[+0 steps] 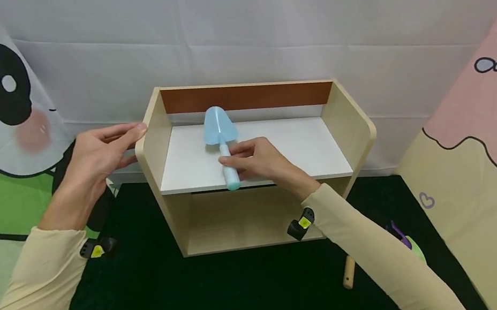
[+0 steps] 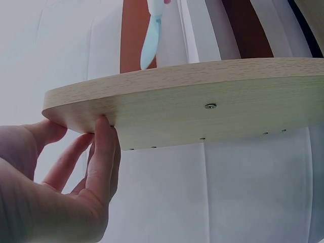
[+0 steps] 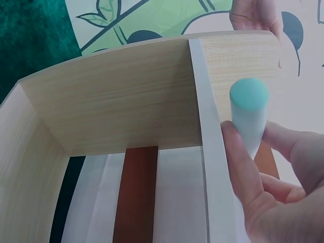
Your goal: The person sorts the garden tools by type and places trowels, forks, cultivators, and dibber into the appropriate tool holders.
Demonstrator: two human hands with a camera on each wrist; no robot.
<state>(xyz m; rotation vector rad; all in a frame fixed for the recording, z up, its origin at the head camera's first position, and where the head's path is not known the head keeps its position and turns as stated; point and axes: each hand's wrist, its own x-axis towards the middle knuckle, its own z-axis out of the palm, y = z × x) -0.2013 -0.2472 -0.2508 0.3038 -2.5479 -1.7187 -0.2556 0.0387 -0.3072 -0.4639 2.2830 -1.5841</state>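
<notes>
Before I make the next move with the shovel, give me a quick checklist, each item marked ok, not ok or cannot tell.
1. Right hand holding the blue shovel by its handle: ok.
2. Left hand touching the cabinet's left side panel: ok.
3. Shovel blade within the outline of the white shelf and back, seen from the head: ok.
4. Blade resting on the shelf: cannot tell.
5. Wooden handle fully in view: not ok, the right sleeve hides part.

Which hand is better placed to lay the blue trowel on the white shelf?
Probably the right hand: it pinches the trowel by its handle, over the shelf; the left hand touches the side panel.
</notes>
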